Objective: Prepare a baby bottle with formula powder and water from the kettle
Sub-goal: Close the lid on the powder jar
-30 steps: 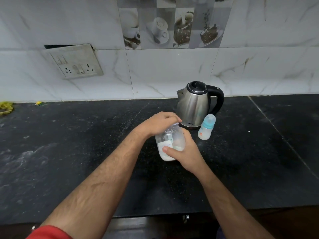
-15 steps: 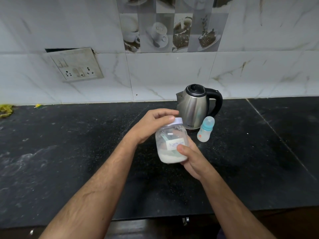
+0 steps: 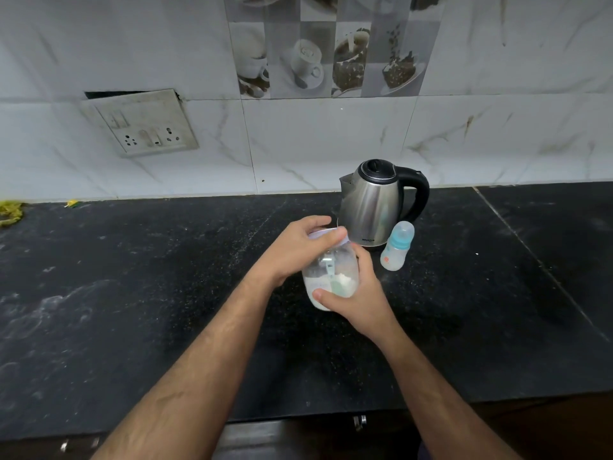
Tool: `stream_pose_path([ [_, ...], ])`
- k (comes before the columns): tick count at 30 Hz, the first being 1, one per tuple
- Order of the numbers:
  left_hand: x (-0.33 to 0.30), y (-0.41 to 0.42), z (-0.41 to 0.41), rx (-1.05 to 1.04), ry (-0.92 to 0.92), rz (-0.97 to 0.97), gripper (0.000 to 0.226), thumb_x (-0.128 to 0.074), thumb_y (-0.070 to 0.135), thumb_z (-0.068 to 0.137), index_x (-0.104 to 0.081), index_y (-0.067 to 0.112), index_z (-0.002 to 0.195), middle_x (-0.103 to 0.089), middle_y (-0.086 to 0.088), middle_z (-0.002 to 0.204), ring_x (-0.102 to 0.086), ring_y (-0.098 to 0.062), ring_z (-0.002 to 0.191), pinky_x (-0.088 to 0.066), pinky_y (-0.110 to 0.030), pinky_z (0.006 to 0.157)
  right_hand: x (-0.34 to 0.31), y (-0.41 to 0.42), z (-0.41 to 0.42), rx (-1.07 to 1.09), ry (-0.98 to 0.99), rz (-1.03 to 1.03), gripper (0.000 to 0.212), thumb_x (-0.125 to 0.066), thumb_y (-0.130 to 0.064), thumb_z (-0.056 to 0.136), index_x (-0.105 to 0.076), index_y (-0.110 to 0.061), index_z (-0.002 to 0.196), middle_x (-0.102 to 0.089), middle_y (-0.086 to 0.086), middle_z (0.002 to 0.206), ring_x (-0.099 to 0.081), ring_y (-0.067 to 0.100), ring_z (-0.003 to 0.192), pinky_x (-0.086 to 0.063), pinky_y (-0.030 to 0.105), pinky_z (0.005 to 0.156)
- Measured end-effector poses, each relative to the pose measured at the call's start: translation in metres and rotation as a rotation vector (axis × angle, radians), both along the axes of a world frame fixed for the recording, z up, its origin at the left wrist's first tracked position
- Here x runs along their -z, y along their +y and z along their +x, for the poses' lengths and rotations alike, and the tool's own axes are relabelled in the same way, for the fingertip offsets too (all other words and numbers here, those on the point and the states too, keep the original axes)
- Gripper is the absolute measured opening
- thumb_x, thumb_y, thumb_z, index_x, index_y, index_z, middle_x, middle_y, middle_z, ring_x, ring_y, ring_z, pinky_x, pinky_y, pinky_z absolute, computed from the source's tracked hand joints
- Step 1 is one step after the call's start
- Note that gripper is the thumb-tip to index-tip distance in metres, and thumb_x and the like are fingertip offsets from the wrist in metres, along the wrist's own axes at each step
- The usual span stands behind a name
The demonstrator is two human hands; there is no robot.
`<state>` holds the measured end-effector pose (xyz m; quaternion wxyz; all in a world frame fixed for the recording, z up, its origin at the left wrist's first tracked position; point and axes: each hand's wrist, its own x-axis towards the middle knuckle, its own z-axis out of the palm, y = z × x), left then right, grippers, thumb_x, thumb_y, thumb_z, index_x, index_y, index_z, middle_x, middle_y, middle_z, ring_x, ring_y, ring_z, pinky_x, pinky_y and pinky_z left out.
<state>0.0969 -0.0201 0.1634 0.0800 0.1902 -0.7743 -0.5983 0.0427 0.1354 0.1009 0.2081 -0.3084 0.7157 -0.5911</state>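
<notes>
Head view: jar (image 3: 331, 280) lower, label hidden.

The clear plastic jar (image 3: 331, 277) in my hands holds white powder and a pale green scoop, under a pale lilac lid (image 3: 326, 234). The brushed steel kettle (image 3: 371, 207) has a black lid and handle. The translucent baby bottle (image 3: 396, 249) wears a teal collar and an orange mark. The black speckled stone desk (image 3: 132, 293) meets a white grey-veined marble wall (image 3: 315, 144) with brown-and-grey coffee-cup picture tiles (image 3: 331, 51).
</notes>
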Motion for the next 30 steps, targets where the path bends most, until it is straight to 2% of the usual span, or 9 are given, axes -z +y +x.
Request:
stream_pose_path([
  [2,-0.001,0.005,-0.004,-0.054,-0.025,-0.03,0.081,-0.074,0.064,0.061,-0.058,0.027,0.131,-0.07,0.007,0.114,-0.069,-0.007,0.103,-0.055,-0.032,0.093,0.0,-0.001,0.003,-0.002,-0.022,-0.006,0.084,-0.086,-0.02,0.068,-0.037,-0.035,0.135,-0.058,-0.023,0.12,-0.058,-0.006,0.111,-0.05,0.019,0.089],
  [7,-0.001,0.013,-0.008,-0.081,0.014,0.003,0.043,-0.081,0.043,0.065,-0.071,0.028,0.104,-0.076,0.004,0.096,-0.074,-0.012,0.087,-0.058,-0.042,0.09,0.002,0.001,0.003,-0.029,-0.199,-0.119,0.083,-0.082,-0.028,0.055,-0.043,-0.028,0.128,-0.064,-0.005,0.122,-0.064,0.008,0.113,-0.052,0.026,0.088],
  [11,0.003,0.019,-0.008,-0.189,0.012,-0.019,0.042,-0.08,0.05,0.058,-0.068,0.03,0.092,-0.075,0.004,0.091,-0.072,-0.015,0.086,-0.058,-0.046,0.088,0.004,0.001,0.004,-0.058,-0.248,-0.128,0.082,-0.081,-0.029,0.055,-0.045,-0.029,0.128,-0.064,-0.001,0.123,-0.063,0.013,0.115,-0.052,0.03,0.091],
  [13,0.004,0.021,-0.008,-0.246,-0.003,-0.058,0.044,-0.079,0.054,0.056,-0.064,0.031,0.091,-0.073,0.005,0.09,-0.071,-0.015,0.086,-0.058,-0.045,0.086,0.005,-0.001,0.004,-0.054,-0.221,-0.1,0.08,-0.082,-0.031,0.057,-0.045,-0.032,0.128,-0.063,-0.003,0.125,-0.063,0.01,0.116,-0.052,0.029,0.092],
  [17,0.002,0.03,-0.008,-0.298,-0.019,-0.21,0.037,-0.079,0.047,0.07,-0.058,0.028,0.093,-0.064,0.012,0.088,-0.061,-0.007,0.084,-0.049,-0.028,0.072,0.002,-0.006,0.003,-0.006,-0.168,-0.077,0.076,-0.086,-0.032,0.057,-0.049,-0.032,0.123,-0.066,-0.005,0.12,-0.064,0.005,0.11,-0.052,0.023,0.087],
  [20,0.002,0.029,-0.007,-0.277,0.003,-0.199,0.034,-0.079,0.043,0.072,-0.058,0.027,0.092,-0.063,0.011,0.084,-0.06,-0.007,0.079,-0.045,-0.026,0.066,0.002,-0.007,-0.002,-0.003,-0.166,-0.06,0.075,-0.085,-0.029,0.059,-0.05,-0.03,0.124,-0.066,-0.005,0.119,-0.065,0.007,0.109,-0.052,0.028,0.09],
  [22,0.004,0.028,-0.005,-0.253,0.024,-0.191,0.031,-0.079,0.042,0.071,-0.058,0.027,0.088,-0.063,0.011,0.08,-0.061,-0.007,0.075,-0.047,-0.026,0.066,0.004,-0.007,-0.004,-0.023,-0.174,-0.048,0.078,-0.085,-0.032,0.056,-0.05,-0.029,0.126,-0.066,-0.003,0.121,-0.065,0.009,0.111,-0.052,0.032,0.094],
  [26,0.005,0.027,-0.003,-0.208,0.09,-0.201,0.03,-0.077,0.043,0.064,-0.057,0.028,0.082,-0.062,0.012,0.077,-0.059,-0.008,0.073,-0.051,-0.029,0.068,0.008,-0.008,-0.003,-0.022,-0.201,-0.071,0.079,-0.083,-0.026,0.059,-0.05,-0.019,0.13,-0.066,0.004,0.124,-0.064,0.018,0.116,-0.051,0.041,0.099],
  [30,0.008,0.024,-0.004,-0.188,0.069,-0.208,0.036,-0.082,0.043,0.068,-0.058,0.03,0.092,-0.064,0.013,0.087,-0.061,-0.006,0.082,-0.051,-0.027,0.074,0.013,-0.008,-0.002,-0.024,-0.21,-0.071,0.076,-0.083,-0.024,0.062,-0.05,-0.019,0.131,-0.066,0.006,0.124,-0.064,0.021,0.117,-0.05,0.046,0.102],
])
